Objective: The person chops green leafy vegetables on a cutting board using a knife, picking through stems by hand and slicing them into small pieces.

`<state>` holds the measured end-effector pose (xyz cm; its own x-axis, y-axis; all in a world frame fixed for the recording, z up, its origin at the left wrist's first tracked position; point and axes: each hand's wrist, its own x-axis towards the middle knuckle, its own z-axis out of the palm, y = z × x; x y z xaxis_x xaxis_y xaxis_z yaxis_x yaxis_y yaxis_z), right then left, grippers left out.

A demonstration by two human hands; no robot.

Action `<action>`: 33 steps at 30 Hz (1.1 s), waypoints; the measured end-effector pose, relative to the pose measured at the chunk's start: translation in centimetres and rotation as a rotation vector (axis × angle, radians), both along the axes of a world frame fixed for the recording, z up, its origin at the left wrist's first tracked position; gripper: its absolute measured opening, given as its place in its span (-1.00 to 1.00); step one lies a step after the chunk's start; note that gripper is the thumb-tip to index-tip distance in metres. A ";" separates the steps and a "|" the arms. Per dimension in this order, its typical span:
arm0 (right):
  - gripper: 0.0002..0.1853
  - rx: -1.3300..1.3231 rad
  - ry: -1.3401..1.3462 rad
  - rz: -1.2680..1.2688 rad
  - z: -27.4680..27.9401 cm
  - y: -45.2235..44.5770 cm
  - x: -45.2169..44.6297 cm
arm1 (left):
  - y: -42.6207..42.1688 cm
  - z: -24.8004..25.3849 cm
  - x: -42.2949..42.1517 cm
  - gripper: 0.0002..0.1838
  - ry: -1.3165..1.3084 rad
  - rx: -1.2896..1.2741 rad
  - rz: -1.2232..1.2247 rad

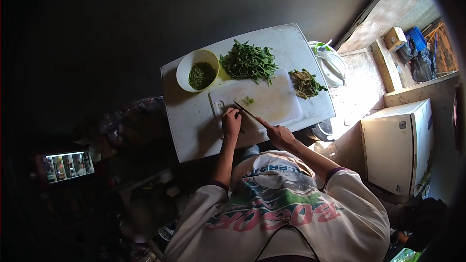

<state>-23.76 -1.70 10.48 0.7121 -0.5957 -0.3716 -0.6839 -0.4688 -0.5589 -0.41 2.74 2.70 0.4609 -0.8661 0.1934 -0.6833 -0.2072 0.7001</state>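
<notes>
A white table [187, 138] bears a cutting board [279, 104], bowl [182, 73], leafy greens [249, 62] and brownish-green heap [307, 84].

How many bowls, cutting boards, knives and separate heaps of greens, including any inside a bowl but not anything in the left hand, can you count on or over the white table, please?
Bowl: 1
Cutting board: 1
Knife: 1
Heaps of greens: 4 (chopped greens in the bowl, leafy pile, brownish pile, small chopped heap on the board)
Total: 7

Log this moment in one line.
right hand: holding knife | left hand: beside it | cutting board: chopped greens on top | bowl: more greens inside
</notes>
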 end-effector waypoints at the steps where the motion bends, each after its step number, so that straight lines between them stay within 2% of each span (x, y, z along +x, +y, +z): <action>1: -0.15 -0.013 -0.004 0.004 -0.3 0.1 -0.5 | 0.0 0.1 0.0 -0.83 0.001 0.001 0.004; 6: -0.18 0.033 0.050 -0.051 0.6 0.4 -2.2 | 0.0 0.2 0.2 -0.86 0.078 -0.004 0.012; 11: -0.17 0.032 0.066 -0.071 1.6 0.3 -1.9 | 0.0 -0.2 0.0 -0.84 0.027 0.005 0.015; 19: -0.12 -0.006 0.104 0.048 3.1 0.8 -1.7 | 0.0 -0.9 0.4 -0.80 -0.006 0.022 0.018; 23: -0.10 -0.020 0.052 0.038 -1.3 0.9 -0.1 | 0.0 -0.9 0.0 -0.79 0.001 0.014 0.019; 26: -0.12 -0.042 -0.061 -0.013 -2.5 0.3 1.8 | 0.3 -0.7 0.1 -0.79 -0.011 0.021 0.014; 33: -0.15 -0.027 -0.041 0.029 -1.0 -0.7 1.3 | 0.5 0.7 -0.3 -0.81 -0.113 0.029 -0.027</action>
<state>-22.51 -2.37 9.50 0.7434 -0.5843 -0.3256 -0.6467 -0.5035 -0.5730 -0.67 3.24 3.45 0.4140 -0.8839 0.2174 -0.7630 -0.2068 0.6124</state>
